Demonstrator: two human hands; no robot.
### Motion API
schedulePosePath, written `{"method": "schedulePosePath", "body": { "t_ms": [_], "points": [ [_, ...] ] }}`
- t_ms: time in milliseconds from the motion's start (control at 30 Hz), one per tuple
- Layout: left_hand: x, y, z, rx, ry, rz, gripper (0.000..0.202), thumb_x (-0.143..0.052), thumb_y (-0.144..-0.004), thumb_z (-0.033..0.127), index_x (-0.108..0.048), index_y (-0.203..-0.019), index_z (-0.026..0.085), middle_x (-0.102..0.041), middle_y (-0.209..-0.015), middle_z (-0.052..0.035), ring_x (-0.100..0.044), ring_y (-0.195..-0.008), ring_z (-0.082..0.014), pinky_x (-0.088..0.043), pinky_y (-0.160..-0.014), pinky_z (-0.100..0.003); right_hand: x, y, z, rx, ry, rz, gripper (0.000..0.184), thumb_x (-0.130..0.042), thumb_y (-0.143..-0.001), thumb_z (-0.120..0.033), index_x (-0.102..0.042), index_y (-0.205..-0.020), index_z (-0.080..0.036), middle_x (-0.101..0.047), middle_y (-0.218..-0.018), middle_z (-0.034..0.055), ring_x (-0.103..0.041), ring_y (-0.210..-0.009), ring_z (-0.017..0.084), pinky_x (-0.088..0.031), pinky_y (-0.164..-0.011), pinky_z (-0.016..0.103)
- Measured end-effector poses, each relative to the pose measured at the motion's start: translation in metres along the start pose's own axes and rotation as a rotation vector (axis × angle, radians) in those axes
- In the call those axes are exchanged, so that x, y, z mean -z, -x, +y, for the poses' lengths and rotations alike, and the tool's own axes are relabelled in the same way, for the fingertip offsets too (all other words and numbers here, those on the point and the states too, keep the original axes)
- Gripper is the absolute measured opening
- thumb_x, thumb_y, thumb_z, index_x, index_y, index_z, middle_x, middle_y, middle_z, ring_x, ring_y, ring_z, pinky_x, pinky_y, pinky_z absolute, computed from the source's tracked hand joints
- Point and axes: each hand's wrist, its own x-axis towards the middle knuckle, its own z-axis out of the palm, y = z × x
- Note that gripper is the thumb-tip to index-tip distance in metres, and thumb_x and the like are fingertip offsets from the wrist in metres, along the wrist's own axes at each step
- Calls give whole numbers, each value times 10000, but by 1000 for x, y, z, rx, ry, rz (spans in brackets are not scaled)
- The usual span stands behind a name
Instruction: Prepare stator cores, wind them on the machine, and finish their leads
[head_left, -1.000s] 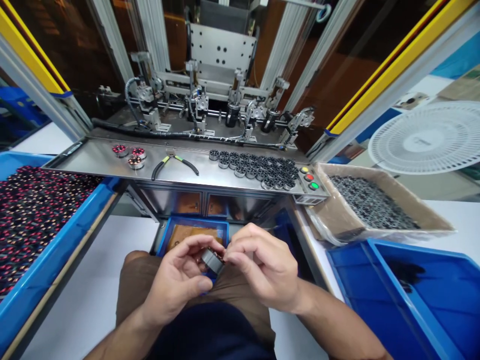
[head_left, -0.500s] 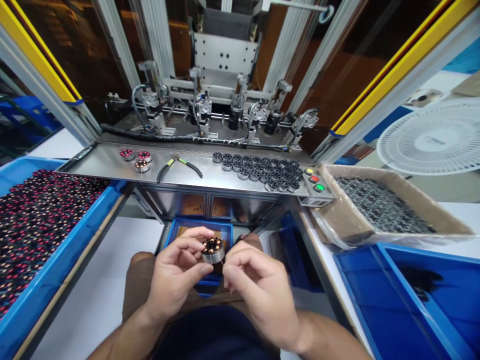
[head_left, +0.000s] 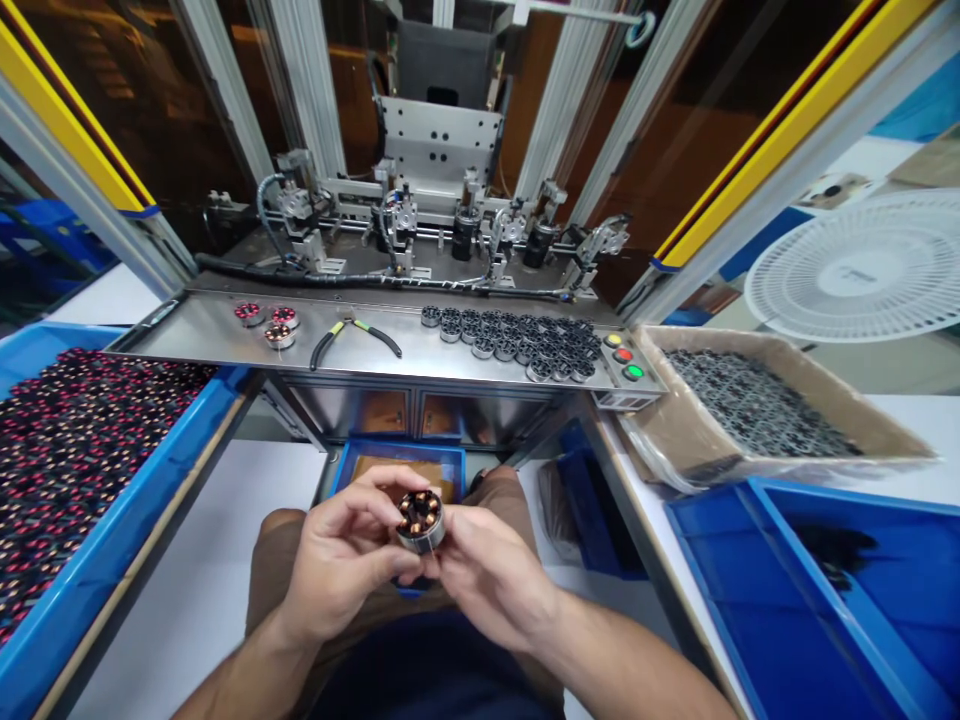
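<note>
Over my lap, a motor stator (head_left: 421, 540) with copper windings and a silver ring is tilted toward me. My left hand (head_left: 341, 555) pinches its left side between thumb and fingers. Against its right side and underside lies my right hand (head_left: 495, 575), its fingers partly hidden behind the stator. A thin wire end seems to hang from the ring's front. On the metal ledge sit a copper-wound stator (head_left: 280, 337), two red-wound stators (head_left: 248, 314) and cutting pliers (head_left: 355, 340) with spread black-green handles.
Many black-and-silver rings (head_left: 517, 340) crowd the ledge beside a button box (head_left: 630, 370). A blue bin (head_left: 161, 490) full of stators stands left. At right are a parts carton (head_left: 787, 462), a blue crate (head_left: 720, 560) and a white fan (head_left: 855, 265). Machine fixtures (head_left: 405, 220) stand behind.
My right hand has turned and closed in on the stator's right side, where it was apart and pinched before. The stator has tilted and moved slightly down and left.
</note>
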Motion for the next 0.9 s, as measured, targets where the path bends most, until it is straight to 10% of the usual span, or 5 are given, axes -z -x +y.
{"method": "schedulePosePath", "body": {
  "t_ms": [167,367,500,733,900],
  "points": [
    [6,1,4,-112,-254,55,702,-900,-562,280,-628,-1210,289,-530,-1398,-74,-433,-1350,-281,-363,-1107,-333,12,-1,-1,276,421,96,386,-795,-712,-394,-660,-997,-169,-639,-899,56,-603,-839,167,-507,-780,303],
    [7,8,11,104,-550,-27,486,-810,-705,277,-660,-1166,319,-708,-1085,-14,-659,-976,-184,-512,-866,-240,19,3,-14,869,1232,78,475,-661,-758,-68,-563,-1203,-206,-630,-1004,92,-605,-931,212,-525,-783,360],
    [1,4,14,43,-620,-96,405,-768,-756,239,-656,-1137,320,-717,-1011,6,-669,-901,-159,-528,-804,-235,19,7,-17,884,1233,75,505,-634,-750,-37,-539,-1220,-196,-626,-1028,101,-603,-962,228,-530,-802,390],
    [-5,0,15,-478,-1118,23,454,-730,-727,63,-609,-1152,169,-674,-1063,-82,-601,-1022,-204,-480,-929,-341,15,18,-30,903,1295,82,537,-812,-696,-310,-561,-1143,-151,-572,-1098,133,-550,-1040,285,-475,-901,479],
    [-9,1,17,-594,-1197,-22,438,-694,-720,9,-608,-1131,136,-663,-1055,-95,-603,-991,-188,-496,-901,-311,1,8,-29,780,1448,140,115,-686,-796,-157,-587,-854,-154,-568,-848,69,-527,-819,192,-456,-728,367]
  ]
}}
